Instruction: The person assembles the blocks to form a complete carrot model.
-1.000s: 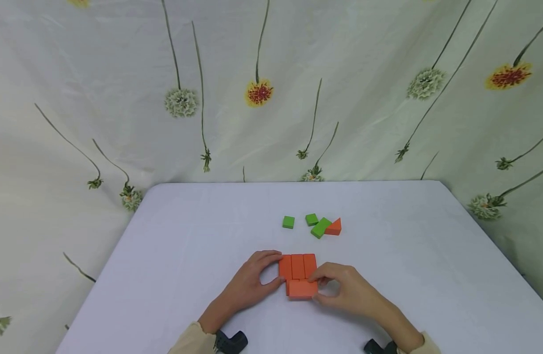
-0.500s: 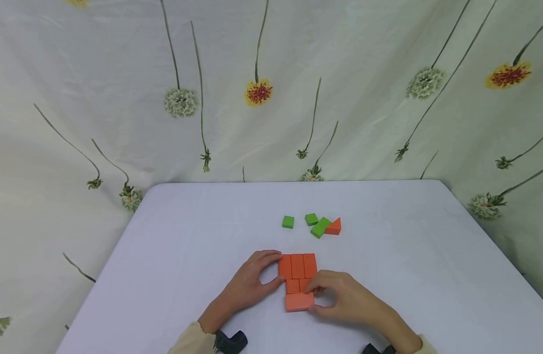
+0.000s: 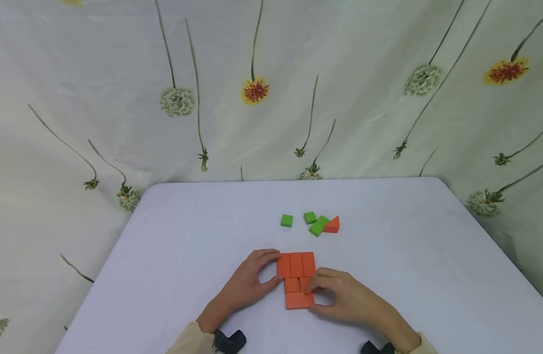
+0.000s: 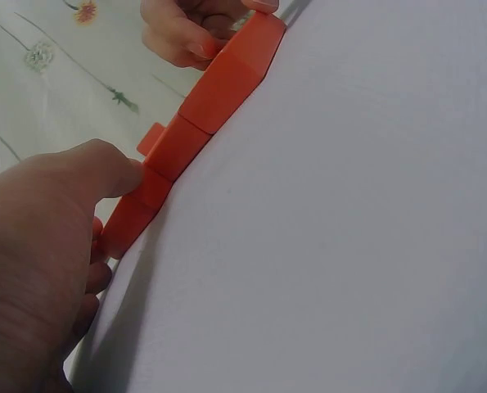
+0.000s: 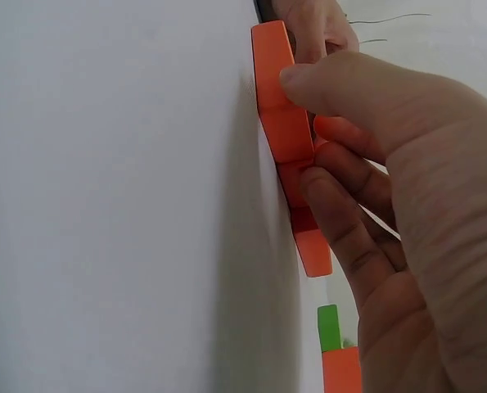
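Orange wooden blocks lie fitted together in front of the person. Three upright-lying oblong blocks (image 3: 296,265) form the far row, two smaller blocks (image 3: 292,285) the middle one, and a wide oblong block (image 3: 298,301) the near one. At the far row's left end, my left hand (image 3: 248,281) spans the leftmost block, forefinger at its far corner and thumb at its near corner. My right hand (image 3: 342,293) pinches the right end of the wide near block, its thumb (image 5: 304,86) against the block's near side. Its bent fingers partly hide the right middle block.
Beyond the orange group lie two small green blocks (image 3: 287,221) (image 3: 310,218), a longer green block (image 3: 319,226) and an orange triangular block (image 3: 331,225). The white table (image 3: 200,221) ends at a flower-patterned cloth (image 3: 364,108) behind.
My right hand has drawn the wide orange block toward the person, uncovering the two middle blocks. It now lies straight against their near side. The left hand has stayed in place.
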Tool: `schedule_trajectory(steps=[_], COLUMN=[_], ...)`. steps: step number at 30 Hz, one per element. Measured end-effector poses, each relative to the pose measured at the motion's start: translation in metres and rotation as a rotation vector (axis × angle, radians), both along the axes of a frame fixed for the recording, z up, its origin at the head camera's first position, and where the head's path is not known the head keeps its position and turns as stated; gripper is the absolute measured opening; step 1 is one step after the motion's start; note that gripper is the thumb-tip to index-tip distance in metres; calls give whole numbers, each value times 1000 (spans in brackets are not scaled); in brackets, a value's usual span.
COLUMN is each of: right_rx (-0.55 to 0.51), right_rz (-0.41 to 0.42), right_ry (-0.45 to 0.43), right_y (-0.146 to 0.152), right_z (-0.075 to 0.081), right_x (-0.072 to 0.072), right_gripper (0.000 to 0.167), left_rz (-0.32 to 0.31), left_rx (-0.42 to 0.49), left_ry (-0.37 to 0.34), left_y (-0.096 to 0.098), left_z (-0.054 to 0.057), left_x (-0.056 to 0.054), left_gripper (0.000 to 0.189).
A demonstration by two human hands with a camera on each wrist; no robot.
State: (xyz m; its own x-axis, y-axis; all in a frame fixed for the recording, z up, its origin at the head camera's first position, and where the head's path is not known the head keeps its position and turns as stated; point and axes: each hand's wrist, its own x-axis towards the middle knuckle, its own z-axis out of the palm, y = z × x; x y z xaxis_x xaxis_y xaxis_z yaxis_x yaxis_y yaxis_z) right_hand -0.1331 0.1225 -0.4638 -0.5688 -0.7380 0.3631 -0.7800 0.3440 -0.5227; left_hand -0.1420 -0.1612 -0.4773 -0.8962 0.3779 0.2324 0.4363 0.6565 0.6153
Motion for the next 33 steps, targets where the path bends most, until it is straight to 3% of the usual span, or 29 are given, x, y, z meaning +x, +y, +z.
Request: schedule_trajectory(steps=[11,20,25,33], right_rx=[18,-62,-88,-130], right_rz=[-7,-33,-146,-403], right_ry=[-14,4,35,80], right_y=[0,1,4,10], right_z=[1,3,6,9], right_x=[-1,-2,-11,-40], right_gripper=[28,25,26,32], left_rz=[7,6,13,8], left_rx=[17,15,8,15], left_ry=[2,-4,-8,-19], left_y=[-1,0,0,1], left_z=[0,0,1,2], left_x=[0,0,0,1], left_gripper=[49,49,49,49])
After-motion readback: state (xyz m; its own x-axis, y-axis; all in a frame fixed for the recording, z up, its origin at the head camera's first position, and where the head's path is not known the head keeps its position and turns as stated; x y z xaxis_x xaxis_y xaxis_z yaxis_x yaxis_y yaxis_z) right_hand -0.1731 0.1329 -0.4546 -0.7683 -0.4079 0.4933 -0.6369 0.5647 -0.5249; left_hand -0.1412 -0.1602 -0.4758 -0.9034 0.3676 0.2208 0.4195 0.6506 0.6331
